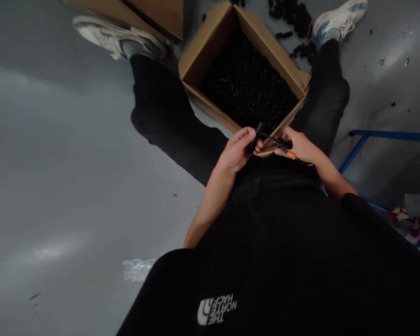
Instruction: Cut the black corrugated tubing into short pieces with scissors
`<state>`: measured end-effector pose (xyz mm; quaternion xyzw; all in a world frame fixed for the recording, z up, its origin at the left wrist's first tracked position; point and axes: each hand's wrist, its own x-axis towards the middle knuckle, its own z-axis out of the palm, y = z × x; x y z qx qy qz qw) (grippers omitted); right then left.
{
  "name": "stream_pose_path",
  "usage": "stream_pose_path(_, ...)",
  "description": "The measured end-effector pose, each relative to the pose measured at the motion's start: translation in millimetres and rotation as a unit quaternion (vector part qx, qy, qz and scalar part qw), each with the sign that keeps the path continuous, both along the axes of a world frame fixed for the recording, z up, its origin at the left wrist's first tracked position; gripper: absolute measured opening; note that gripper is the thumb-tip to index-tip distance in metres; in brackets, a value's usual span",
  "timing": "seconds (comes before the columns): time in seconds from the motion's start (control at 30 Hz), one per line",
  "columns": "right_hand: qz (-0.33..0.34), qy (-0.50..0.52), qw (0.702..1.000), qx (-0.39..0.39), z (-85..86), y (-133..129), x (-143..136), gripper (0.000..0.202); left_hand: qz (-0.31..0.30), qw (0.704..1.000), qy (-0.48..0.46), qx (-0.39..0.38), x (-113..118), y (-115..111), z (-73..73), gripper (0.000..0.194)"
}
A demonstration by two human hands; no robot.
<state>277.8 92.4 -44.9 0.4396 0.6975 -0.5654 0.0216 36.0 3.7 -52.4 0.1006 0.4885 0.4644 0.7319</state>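
Observation:
My left hand (238, 148) is closed around a small black cylindrical piece (253, 142), whose ribbed end (258, 127) sticks up past the fingers. To its right, my right hand (298, 145) grips a thin dark hand tool (283, 148) with an orange part (291, 155) on it. The tool's narrow tip points left and reaches the black piece, or very close to it. Whether they touch I cannot tell. Both hands are over the near corner of an open cardboard box (215, 39), which holds a mass of similar small black pieces (247, 86).
My legs straddle the box. More black pieces (294, 16) lie on the floor beyond it, near my right shoe (341, 18). Another cardboard box (157, 14) is at the top left. A blue metal frame (388, 135) stands at right, and clear plastic (138, 269) lies at lower left.

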Motion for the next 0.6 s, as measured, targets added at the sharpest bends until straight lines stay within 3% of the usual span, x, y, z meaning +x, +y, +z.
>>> stream_pose_path(0.2,-0.015,0.081,0.997,0.011,-1.5,-6,-5,0.058,-0.037,0.996,-0.084,-0.010,11,-2,5.8,0.052)
stream_pose_path(0.4,-0.008,0.009,0.997,0.076,13.7,-5,-15,0.063,0.000,0.996,-0.089,0.003,8,-4,4.4,0.050)
stream_pose_path(0.6,0.001,0.017,0.999,0.034,13.6,-6,-9,0.062,-0.032,0.997,-0.067,-0.006,3,-11,-0.8,0.045)
